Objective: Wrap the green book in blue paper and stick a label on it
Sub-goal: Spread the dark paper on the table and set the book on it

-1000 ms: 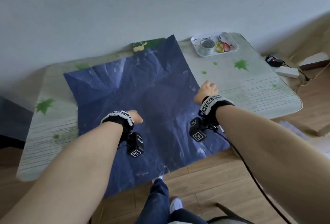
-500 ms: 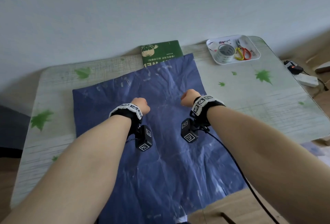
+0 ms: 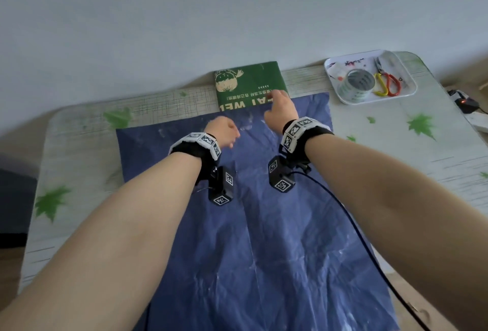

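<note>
Reaching, the right hand (image 3: 281, 111) lays straight fingers (image 3: 277, 95) on the green book (image 3: 250, 80), stiff, likely light; grip its near edge. Left hand (image 3: 221, 131) hangs curled, empty.

white tray (image 3: 398, 66) on leaf-patterned table (image 3: 396, 146), far right: tape roll (image 3: 356, 85), scissors (image 3: 386, 84) inside; black red-lit device (image 3: 466, 102) beyond
</note>
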`<state>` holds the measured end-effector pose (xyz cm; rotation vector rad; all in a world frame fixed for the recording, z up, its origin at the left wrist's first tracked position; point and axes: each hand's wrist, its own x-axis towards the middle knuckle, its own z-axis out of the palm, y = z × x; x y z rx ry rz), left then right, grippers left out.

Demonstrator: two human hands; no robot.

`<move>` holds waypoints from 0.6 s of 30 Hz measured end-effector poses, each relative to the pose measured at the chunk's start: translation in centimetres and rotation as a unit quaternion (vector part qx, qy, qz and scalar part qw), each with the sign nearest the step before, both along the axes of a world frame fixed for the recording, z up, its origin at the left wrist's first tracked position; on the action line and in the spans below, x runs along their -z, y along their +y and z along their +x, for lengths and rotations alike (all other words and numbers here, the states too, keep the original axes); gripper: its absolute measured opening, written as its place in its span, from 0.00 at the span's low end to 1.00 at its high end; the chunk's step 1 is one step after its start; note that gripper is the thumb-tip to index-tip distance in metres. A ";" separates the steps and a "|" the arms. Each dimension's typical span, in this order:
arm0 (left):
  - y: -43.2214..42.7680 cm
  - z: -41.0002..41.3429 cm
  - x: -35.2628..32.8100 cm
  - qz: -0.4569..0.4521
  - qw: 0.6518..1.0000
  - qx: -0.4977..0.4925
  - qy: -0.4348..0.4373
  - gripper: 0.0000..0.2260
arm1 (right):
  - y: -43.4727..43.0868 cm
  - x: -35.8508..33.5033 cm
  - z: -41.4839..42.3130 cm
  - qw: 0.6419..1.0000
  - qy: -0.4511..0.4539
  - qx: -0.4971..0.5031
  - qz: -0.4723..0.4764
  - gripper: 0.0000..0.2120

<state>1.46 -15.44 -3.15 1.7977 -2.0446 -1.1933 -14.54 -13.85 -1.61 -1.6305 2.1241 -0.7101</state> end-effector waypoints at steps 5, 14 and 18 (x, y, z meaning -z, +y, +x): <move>-0.6 1.2 0.9 -0.133 0.984 -0.102 -0.057 0.10 | 1.0 2.5 -0.2 0.983 0.088 0.070 0.146 0.14; -0.3 3.2 3.3 0.001 0.990 -0.102 -0.100 0.16 | 1.5 3.3 0.6 0.971 0.031 -0.014 0.236 0.21; 0.8 3.3 3.5 0.024 0.987 -0.155 -0.044 0.13 | 2.7 4.5 0.0 0.969 -0.044 0.034 0.242 0.33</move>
